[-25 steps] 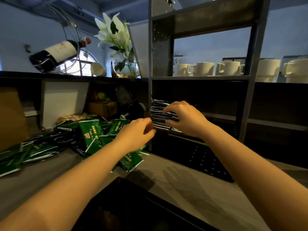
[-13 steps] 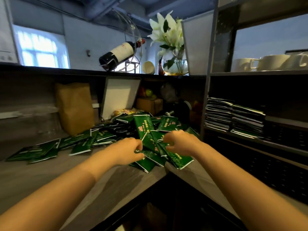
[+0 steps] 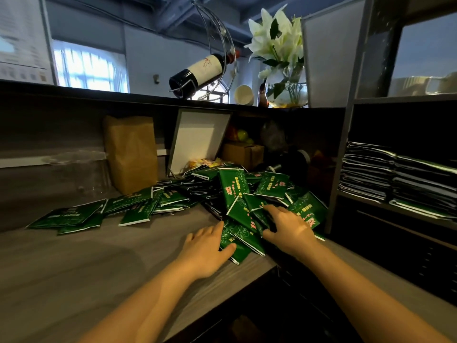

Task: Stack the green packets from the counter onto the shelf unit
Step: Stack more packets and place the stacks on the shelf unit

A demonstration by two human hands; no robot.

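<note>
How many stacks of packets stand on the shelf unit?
2. The left stack sits by the shelf unit's post. The right stack is close beside it. More may be hidden past the picture's right edge.

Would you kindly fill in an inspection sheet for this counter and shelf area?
Surface: grey wood-grain counter, partly bare.
Job's things: glossy green packets heaped on it; stacked packets on the dark metal shelf unit.
Clutter: brown paper bag, white framed board, cardboard box.
Grippers: left hand and right hand rest on the heap.
Cables: nothing seen.
Surroundings: dark wine bottle, white lilies in glass vase.
</note>
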